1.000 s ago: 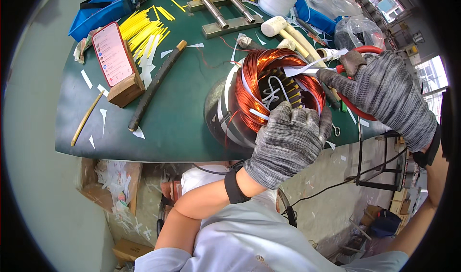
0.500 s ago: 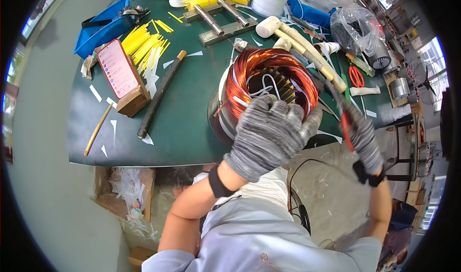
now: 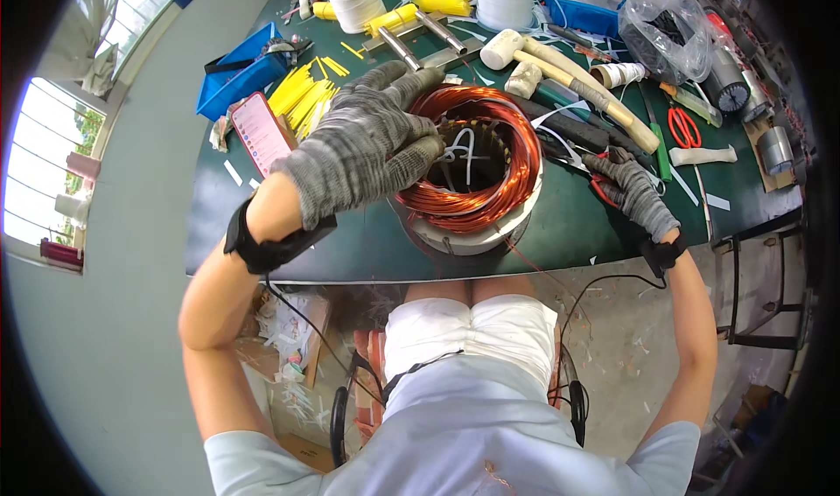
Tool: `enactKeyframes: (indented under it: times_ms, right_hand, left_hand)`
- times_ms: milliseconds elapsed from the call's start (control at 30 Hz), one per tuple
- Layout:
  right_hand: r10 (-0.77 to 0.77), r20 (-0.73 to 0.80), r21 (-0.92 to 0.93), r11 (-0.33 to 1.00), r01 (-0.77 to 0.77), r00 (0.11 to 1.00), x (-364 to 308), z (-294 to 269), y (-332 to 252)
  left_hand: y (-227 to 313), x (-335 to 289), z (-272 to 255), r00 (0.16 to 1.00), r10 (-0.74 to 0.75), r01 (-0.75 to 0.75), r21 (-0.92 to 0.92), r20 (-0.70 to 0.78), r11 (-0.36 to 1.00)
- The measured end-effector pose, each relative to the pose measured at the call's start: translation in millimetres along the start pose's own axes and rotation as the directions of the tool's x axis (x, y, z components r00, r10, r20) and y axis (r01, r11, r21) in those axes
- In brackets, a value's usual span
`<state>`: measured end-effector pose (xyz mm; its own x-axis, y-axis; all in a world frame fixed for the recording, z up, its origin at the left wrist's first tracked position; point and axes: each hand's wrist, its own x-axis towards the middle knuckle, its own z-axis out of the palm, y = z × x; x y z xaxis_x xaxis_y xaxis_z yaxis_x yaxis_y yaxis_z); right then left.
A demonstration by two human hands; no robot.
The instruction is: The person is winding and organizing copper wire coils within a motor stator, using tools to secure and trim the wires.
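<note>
A motor stator (image 3: 472,241) stands upright near the table's front edge, topped by a thick ring of copper wire coils (image 3: 521,190). White cord (image 3: 469,150) loops inside its opening. Gloved in grey knit, my left hand (image 3: 367,142) lies against the coil ring's left side with fingers stretched and apart; the thumb reaches the inner edge, and I see nothing held. On the right, my gloved right hand (image 3: 632,185) is closed round red-handled scissors (image 3: 602,190). Their blades point up and left toward the ring, apart from it.
Mallets (image 3: 573,80) and a second pair of red-handled scissors (image 3: 682,127) lie to the right. Back left are a blue bin (image 3: 229,85), yellow strips (image 3: 302,102) and a phone (image 3: 261,133). White spools (image 3: 354,2) stand at the far side.
My left hand has moved from the coil ring's near side to its left side. My right hand's scissors, blurred before, now point toward the stator. The view has shifted.
</note>
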<state>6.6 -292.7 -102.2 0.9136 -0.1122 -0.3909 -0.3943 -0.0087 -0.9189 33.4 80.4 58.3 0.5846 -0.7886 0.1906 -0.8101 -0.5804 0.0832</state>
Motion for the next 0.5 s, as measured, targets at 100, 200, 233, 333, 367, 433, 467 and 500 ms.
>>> enactKeyframes:
  times_ms: [100, 200, 233, 333, 367, 433, 467, 500]
  right_hand:
    - [-0.365, 0.051, -0.317, 0.877, 0.362, 0.929, -14, -12, 10]
    - [-0.731, 0.192, -0.741, 0.330, 0.585, 0.655, -38, -20, -6]
    - [-0.820, 0.193, -0.858, 0.125, 0.498, 0.538, -49, -22, -19]
    - [-0.878, 0.156, -0.730, 0.206, 0.652, 0.452, -96, -24, -73]
    - [-0.904, 0.182, -0.685, 0.165, 0.709, 0.387, -116, -22, -88]
    - [-0.922, 0.184, -0.637, 0.152, 0.756, 0.340, -150, -15, -108]
    - [-0.931, 0.157, -0.510, 0.210, 0.834, 0.330, -163, -8, -111]
    - [-0.925, 0.215, -0.470, 0.183, 0.863, 0.313, -172, 0, -112]
  left_hand:
    - [4, 14, 0, 0.992, -0.019, 0.005, 0.112, 0.128, 0.994]
    - [6, 24, -2, 0.981, 0.110, -0.139, 0.186, 0.160, 0.973]
    - [4, 28, -5, 0.980, 0.048, -0.092, 0.224, 0.194, 0.970]
    - [6, 40, -18, 0.929, 0.222, -0.284, 0.187, 0.298, 0.940]
    - [9, 45, -22, 0.928, 0.282, -0.327, 0.167, 0.243, 0.930]
    - [17, 60, -28, 0.938, 0.157, -0.271, 0.372, 0.309, 0.888]
    - [22, 66, -30, 0.932, 0.200, -0.319, 0.423, 0.303, 0.848]
    - [28, 69, -29, 0.918, 0.170, -0.312, 0.388, 0.357, 0.868]
